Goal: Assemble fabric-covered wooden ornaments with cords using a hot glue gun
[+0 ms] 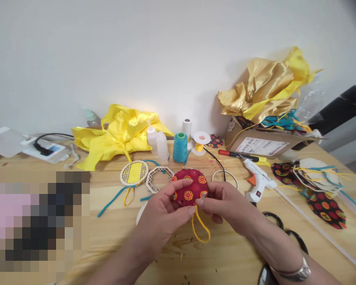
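Observation:
A round red fabric piece [192, 186] with orange and yellow flower patterns is held up between both hands above the wooden table. My left hand [166, 211] grips its left side, fingers on the face and thumb at the lower edge. My right hand [224, 202] pinches the right edge, its thumb near the bottom. From the lower edge hangs a yellow cord loop [203, 232]. Behind my left hand lies an octagonal wooden frame [151, 183], and left of that an oval lattice frame [134, 174] with yellow fabric inside.
Behind stand a teal thread cone [180, 148], white bottles [162, 147] and a spool [201, 139]. Right are a glue gun [259, 180], black-handled scissors [296, 241], patterned fabric [326, 209] and a cardboard box [261, 142]. Yellow satin [118, 134] lies back left.

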### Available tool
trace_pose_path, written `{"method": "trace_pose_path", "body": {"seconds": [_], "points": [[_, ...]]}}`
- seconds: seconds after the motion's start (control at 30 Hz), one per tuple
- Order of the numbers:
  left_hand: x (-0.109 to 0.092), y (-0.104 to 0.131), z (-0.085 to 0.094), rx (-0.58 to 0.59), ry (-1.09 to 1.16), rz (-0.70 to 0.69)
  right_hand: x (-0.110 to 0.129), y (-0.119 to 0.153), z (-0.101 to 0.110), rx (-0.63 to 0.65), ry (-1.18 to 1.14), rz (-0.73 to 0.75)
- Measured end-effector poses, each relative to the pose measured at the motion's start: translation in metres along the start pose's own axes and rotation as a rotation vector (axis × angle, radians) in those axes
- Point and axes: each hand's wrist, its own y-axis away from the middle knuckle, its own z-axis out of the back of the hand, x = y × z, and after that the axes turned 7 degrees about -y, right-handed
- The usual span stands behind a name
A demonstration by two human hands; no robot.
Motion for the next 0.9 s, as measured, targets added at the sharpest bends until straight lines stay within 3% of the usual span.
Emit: {"method": "trace_pose_path", "body": {"seconds": [0.5,0.63,0.73,0.83,0.9], "points": [[0.000,-0.001,0.002,-0.035,0.026,-0.018,0.006,0.003,-0.007,0.000,0.053,0.067],[-0.006,-0.002,0.000,-0.081,0.065,-0.030,0.015,0.035,0.007,-0.035,0.419,0.111],[-0.010,-0.003,-0.002,-0.098,0.107,-0.030,0.015,0.079,0.027,-0.209,0.860,0.160],[-0.010,-0.003,-0.002,-0.103,0.136,-0.015,-0.006,0.121,0.058,-0.259,1.168,0.194],[-0.010,-0.004,-0.002,-0.104,0.150,-0.012,-0.028,0.140,0.079,-0.377,1.308,0.192]]}}
